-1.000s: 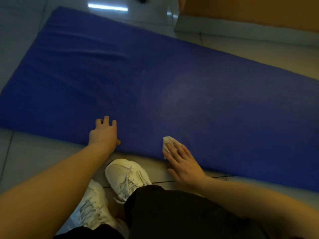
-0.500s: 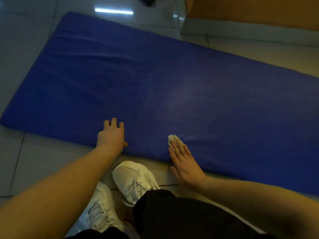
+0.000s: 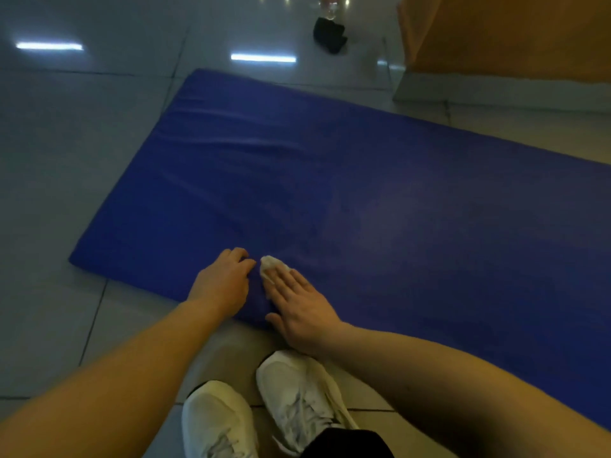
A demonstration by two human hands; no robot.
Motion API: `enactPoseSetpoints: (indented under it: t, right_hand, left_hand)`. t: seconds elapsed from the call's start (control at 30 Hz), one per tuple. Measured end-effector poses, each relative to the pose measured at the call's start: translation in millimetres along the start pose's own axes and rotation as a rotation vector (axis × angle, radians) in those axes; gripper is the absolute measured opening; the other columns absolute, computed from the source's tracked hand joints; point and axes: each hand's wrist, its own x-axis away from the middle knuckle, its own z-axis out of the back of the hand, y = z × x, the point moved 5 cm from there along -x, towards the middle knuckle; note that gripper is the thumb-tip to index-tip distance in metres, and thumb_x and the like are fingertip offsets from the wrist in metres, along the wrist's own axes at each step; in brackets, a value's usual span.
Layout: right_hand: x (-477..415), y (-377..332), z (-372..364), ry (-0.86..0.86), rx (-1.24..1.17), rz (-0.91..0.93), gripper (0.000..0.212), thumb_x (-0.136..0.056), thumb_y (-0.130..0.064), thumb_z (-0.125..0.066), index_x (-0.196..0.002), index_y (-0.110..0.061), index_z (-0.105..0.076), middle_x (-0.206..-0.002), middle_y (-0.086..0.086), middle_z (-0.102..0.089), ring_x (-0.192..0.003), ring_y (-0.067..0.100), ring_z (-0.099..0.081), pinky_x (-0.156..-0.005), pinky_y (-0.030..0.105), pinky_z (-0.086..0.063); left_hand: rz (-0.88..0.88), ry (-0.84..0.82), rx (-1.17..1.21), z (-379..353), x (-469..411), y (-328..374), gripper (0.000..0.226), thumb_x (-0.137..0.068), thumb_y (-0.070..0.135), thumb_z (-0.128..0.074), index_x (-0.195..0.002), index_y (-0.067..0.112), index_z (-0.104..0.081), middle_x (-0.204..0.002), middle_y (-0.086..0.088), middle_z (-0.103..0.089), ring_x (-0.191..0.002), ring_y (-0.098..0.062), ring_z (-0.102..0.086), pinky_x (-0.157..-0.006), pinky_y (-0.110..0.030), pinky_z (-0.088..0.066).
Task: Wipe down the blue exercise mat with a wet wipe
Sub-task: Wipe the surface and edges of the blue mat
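Note:
The blue exercise mat (image 3: pixel 363 193) lies flat on the tiled floor and runs off the frame's right side. My right hand (image 3: pixel 297 305) presses a small white wet wipe (image 3: pixel 269 264) onto the mat near its front edge, with straight fingers over it; only the wipe's far tip shows. My left hand (image 3: pixel 223 282) rests on the mat just left of the wipe, fingers bent at the tips and holding nothing.
My two white sneakers (image 3: pixel 264 404) stand on the tiles right in front of the mat's near edge. A dark object (image 3: pixel 329 34) lies on the floor beyond the mat. An orange wall with a pale base (image 3: pixel 496 90) rises at the back right.
The view has swung left, and the mat's left end shows. My right hand has slid the wipe left along the front edge until it nearly meets my left hand.

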Motion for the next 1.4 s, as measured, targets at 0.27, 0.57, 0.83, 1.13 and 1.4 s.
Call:
enactPoseSetpoints:
  t: [0.27,0.57,0.83,1.13,1.4]
  right_hand:
    - [40,135,33,0.170,-0.022,-0.746,0.080,-0.104,-0.053,-0.021,-0.158,-0.009,0.017,-0.163,0.006,0.032,-0.151,0.025,0.028,-0.126,0.046,0.006]
    - [-43,18,16,0.047,-0.151,-0.365,0.073,-0.106,-0.048,-0.028,-0.161,-0.009,-0.002,-0.167,0.006,0.021,-0.151,0.021,0.027,-0.126,0.044,0.005]
    - [-32,106,43,0.149,-0.002,-0.389,0.077,-0.103,-0.044,-0.034,-0.161,-0.009,0.003,-0.168,0.008,0.014,-0.154,0.023,0.017,-0.126,0.043,0.004]
    - [-46,132,61,0.210,-0.195,-0.918,0.075,-0.106,-0.048,-0.023,-0.159,0.002,-0.002,-0.167,0.017,0.014,-0.154,0.030,0.016,-0.125,0.047,0.006]
    - [-91,37,55,0.065,-0.281,-0.430,0.059,-0.104,-0.027,-0.042,-0.158,-0.010,-0.025,-0.169,0.009,-0.007,-0.156,0.027,0.001,-0.126,0.044,-0.012]
  left_hand:
    - [0.226,-0.018,0.014,-9,0,-18,0.062,-0.096,0.047,-0.060,-0.147,0.021,-0.036,-0.158,-0.004,-0.024,-0.139,-0.029,-0.028,-0.097,-0.039,-0.050]
    - [0.281,-0.125,-0.039,5,-19,-13,0.066,-0.089,0.043,-0.072,-0.140,0.019,-0.037,-0.148,-0.009,-0.029,-0.131,-0.035,-0.035,-0.085,-0.038,-0.053]
    - [0.268,-0.186,-0.104,9,-26,-10,0.071,-0.088,0.038,-0.074,-0.143,0.020,-0.034,-0.153,-0.012,-0.023,-0.133,-0.037,-0.033,-0.082,-0.036,-0.050]
    - [0.275,-0.239,-0.146,13,-38,-9,0.080,-0.081,0.039,-0.081,-0.142,0.019,-0.035,-0.152,-0.015,-0.022,-0.131,-0.037,-0.034,-0.083,-0.037,-0.051]
    - [0.175,-0.456,-0.140,37,-48,-20,0.067,-0.088,0.046,-0.072,-0.141,0.020,-0.041,-0.144,-0.011,-0.034,-0.126,-0.032,-0.043,-0.094,-0.039,-0.050]
